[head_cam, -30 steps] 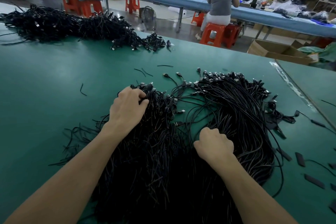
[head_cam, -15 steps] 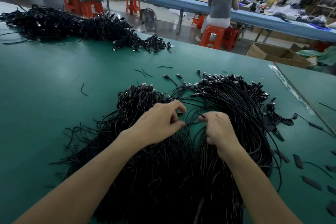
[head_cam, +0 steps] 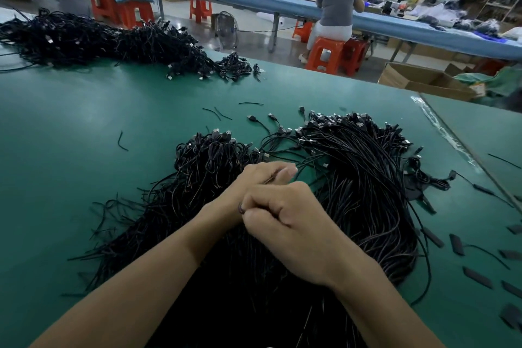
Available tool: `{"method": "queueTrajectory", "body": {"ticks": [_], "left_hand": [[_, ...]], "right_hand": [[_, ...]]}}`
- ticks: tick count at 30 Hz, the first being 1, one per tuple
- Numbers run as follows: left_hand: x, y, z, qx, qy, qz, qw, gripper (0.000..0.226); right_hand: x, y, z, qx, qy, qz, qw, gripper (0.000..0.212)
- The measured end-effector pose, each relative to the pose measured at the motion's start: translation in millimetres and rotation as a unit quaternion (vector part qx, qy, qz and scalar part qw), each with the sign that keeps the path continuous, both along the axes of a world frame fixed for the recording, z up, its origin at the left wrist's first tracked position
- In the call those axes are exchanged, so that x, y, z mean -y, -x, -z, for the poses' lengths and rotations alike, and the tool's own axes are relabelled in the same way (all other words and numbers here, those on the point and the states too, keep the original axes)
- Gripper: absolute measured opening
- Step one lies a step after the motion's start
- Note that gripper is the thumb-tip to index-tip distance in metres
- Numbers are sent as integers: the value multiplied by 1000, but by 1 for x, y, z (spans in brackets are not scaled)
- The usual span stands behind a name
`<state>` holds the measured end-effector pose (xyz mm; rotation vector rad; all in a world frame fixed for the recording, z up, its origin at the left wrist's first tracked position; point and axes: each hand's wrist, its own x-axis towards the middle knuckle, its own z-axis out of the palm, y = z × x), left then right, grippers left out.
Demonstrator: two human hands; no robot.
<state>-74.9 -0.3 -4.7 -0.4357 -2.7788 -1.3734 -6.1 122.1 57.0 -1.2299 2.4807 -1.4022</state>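
Observation:
A big heap of black cables with small plugs lies on the green table in front of me. Both my hands are raised together over its middle. My right hand is nearer, its fingers curled round a thin black cable whose loop shows by the thumb. Behind it my left hand pinches the same cable between its fingertips, partly hidden by the right hand.
A second long pile of black cables lies at the table's far left. Loose cable bits and flat black parts are scattered around. A person sits on an orange stool beyond. A cardboard box stands at the back right.
My hands left the heap, the left from its left bundle and the right from its near side. They met over the middle and have closed in, now gripping a cable.

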Motion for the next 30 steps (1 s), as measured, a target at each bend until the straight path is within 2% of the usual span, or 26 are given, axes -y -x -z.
{"method": "queueTrajectory", "body": {"ticks": [4, 7, 9, 11, 12, 14, 16, 17, 19, 22, 24, 26, 28, 29, 30], "left_hand": [[0, 3, -5, -87, -137, -127, 979, 50], [9, 6, -12, -157, -152, -225, 949, 63], [10, 4, -15, -209, -138, -242, 938, 69], [6, -4, -19, -285, -128, -217, 925, 76], [4, -7, -20, -314, -130, -185, 922, 75], [-5, -15, -24, -335, -135, -94, 928, 60], [-13, -23, -24, -388, -66, 0, 919, 51], [-18, -27, -23, -425, -15, 36, 904, 54], [-28, -36, -19, -449, 38, 89, 888, 57], [-33, -38, -12, -427, 71, 147, 889, 47], [-27, -38, -11, -324, 143, 172, 919, 37], [-17, -33, -11, -203, 260, 137, 934, 39], [-7, -21, -7, -101, 337, 84, 932, 55], [-4, -20, -7, -68, 337, 63, 937, 56], [0, -20, -6, -50, 291, 38, 955, 47]], "right_hand": [[-20, 11, 0, 41, 57, 56, 996, 22], [-42, 24, 9, 45, -38, 160, 985, 29], [-56, 34, 15, 93, -129, 188, 969, 32], [-62, 40, 21, 153, -159, 180, 959, 36], [-62, 41, 23, 189, -144, 177, 955, 39], [-58, 43, 25, 289, -55, 181, 938, 42], [-53, 48, 25, 389, 51, 202, 897, 52], [-51, 51, 25, 435, 89, 210, 871, 59], [-48, 56, 29, 488, 142, 214, 835, 57], [-49, 67, 45, 440, 157, 311, 828, 38], [-52, 71, 52, 392, 174, 360, 828, 30], [-53, 72, 50, 328, 144, 352, 865, 29], [-44, 64, 41, 247, 80, 293, 920, 30], [-34, 56, 32, 212, 50, 240, 946, 29], [-20, 47, 22, 181, 22, 180, 967, 26]]}}
